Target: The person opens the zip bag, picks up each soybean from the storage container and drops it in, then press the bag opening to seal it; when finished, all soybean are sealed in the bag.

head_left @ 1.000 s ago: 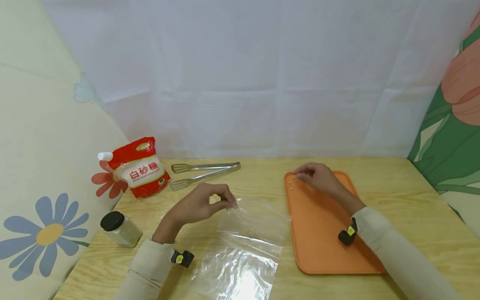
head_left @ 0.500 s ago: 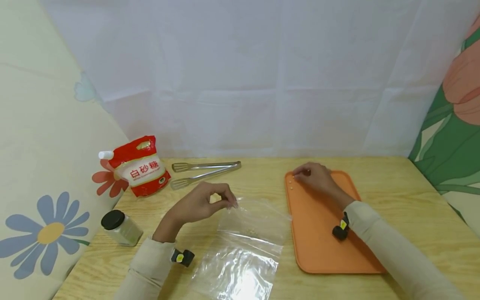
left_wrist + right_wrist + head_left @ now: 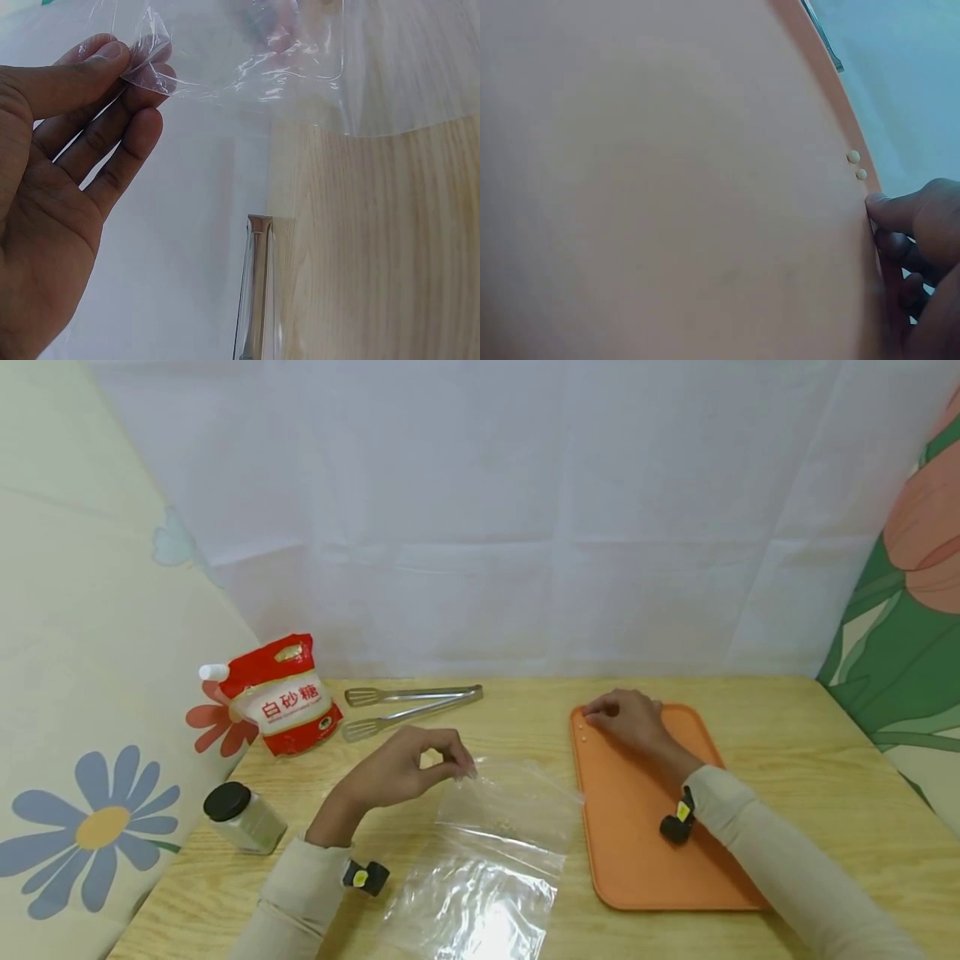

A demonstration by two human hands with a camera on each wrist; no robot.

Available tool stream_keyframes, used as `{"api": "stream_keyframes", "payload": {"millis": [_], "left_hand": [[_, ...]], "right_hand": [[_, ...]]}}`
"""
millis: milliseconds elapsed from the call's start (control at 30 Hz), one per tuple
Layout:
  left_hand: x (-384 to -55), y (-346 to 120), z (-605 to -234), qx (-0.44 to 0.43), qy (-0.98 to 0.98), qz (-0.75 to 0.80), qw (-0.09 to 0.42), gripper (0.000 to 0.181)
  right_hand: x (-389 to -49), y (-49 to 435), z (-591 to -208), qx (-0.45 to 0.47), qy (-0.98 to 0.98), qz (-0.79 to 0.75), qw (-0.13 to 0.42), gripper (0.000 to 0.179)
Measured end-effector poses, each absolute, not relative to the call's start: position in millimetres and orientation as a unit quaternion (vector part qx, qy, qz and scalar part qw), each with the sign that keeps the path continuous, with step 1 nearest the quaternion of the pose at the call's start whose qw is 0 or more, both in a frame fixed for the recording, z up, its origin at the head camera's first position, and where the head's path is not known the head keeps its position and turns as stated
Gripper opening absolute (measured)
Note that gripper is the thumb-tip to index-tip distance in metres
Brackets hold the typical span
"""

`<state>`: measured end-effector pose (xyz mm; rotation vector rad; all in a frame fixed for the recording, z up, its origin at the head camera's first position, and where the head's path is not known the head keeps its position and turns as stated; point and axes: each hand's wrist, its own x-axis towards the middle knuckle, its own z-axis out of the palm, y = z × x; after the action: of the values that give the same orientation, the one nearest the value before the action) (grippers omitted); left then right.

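Observation:
A clear plastic zip bag (image 3: 517,793) lies on the table, with several small pale round grains (image 3: 506,828) inside. My left hand (image 3: 408,764) pinches its upper left corner and lifts it; the left wrist view shows the film between thumb and fingers. My right hand (image 3: 630,718) is at the far left corner of the orange tray (image 3: 637,843), thumb and forefinger down at the rim. Beside the thumb, in the right wrist view, sit two pale round beads (image 3: 854,157). I cannot tell whether another bead is between those fingertips.
Metal tongs (image 3: 412,710) lie spread behind the left hand. A red and white sugar pouch (image 3: 283,697) stands at the back left, with a black-lidded jar (image 3: 247,818) tipped over in front of it. A white cloth (image 3: 480,527) hangs behind the wooden table (image 3: 810,743).
My right hand has shifted slightly left, toward the tray's corner, and now covers the spot where another bead showed. The left hand and bag have stayed in place.

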<state>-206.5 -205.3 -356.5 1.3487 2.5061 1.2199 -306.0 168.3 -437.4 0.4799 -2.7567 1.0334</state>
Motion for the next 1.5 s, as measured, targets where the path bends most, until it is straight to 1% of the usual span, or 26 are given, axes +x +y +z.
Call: {"api": "stream_keyframes", "payload": {"millis": [267, 433, 533, 700, 800, 967, 1067, 1200, 1500], "left_hand": [[-206.6, -205.1, -355.7, 0.438, 0.809, 0.392, 0.021, 0.018], [-206.0, -205.4, -356.4, 0.434, 0.808, 0.396, 0.023, 0.018], [-205.6, -205.2, -356.7, 0.434, 0.807, 0.399, 0.026, 0.017], [-205.9, -204.0, -356.3, 0.433, 0.809, 0.396, 0.025, 0.016], [-206.3, -204.2, -356.0, 0.432, 0.81, 0.396, 0.025, 0.016], [-206.9, -204.7, -356.0, 0.428, 0.813, 0.394, 0.025, 0.017], [-207.1, -205.3, -356.1, 0.426, 0.814, 0.394, 0.025, 0.017], [-207.0, -205.8, -356.5, 0.425, 0.814, 0.395, 0.026, 0.018], [-207.1, -206.2, -356.8, 0.427, 0.814, 0.394, 0.026, 0.018]], "right_hand": [[-303.7, 166.2, -442.4, 0.156, -0.922, 0.341, 0.097, 0.011], [-301.9, 167.4, -443.8, 0.161, -0.919, 0.345, 0.103, 0.013], [-300.0, 170.2, -444.0, 0.154, -0.909, 0.377, 0.092, 0.018], [-295.8, 172.4, -440.4, 0.132, -0.876, 0.461, 0.049, 0.025], [-293.1, 170.9, -435.4, 0.13, -0.863, 0.487, 0.035, 0.028], [-283.1, 167.5, -422.2, 0.149, -0.84, 0.521, 0.027, 0.034], [-266.9, 161.9, -401.9, 0.159, -0.828, 0.538, 0.014, 0.034], [-243.5, 152.0, -375.0, 0.18, -0.815, 0.551, 0.003, 0.026], [-215.9, 144.1, -364.3, 0.278, -0.793, 0.542, 0.017, 0.009]]}}
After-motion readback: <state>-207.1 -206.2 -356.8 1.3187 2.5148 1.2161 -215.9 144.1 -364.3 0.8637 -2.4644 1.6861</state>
